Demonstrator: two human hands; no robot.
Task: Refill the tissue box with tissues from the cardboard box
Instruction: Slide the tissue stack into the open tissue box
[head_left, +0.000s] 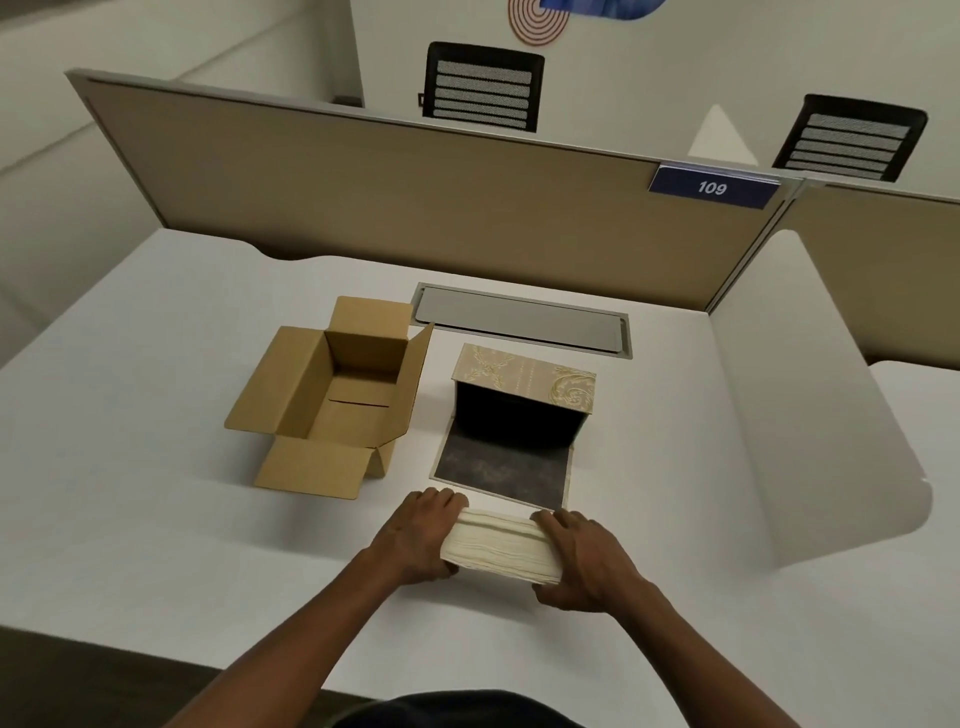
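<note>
A thick white stack of tissues (501, 545) sits between both hands just above the desk near its front. My left hand (418, 538) grips its left end and my right hand (582, 558) grips its right end. Right behind the stack stands the tissue box (524, 382), beige with a gold pattern, lying on its side with a dark hollow facing me and its dark-lined flap (501, 470) folded down flat on the desk. To the left is the brown cardboard box (332, 400), flaps open, with nothing visible inside.
A white desk (156, 519) holds everything. A grey cable hatch (522, 322) lies behind the boxes. A beige partition (389, 192) with a blue "109" sign (712, 187) closes the back; a white side panel (810, 415) stands at the right. Two black chairs show beyond.
</note>
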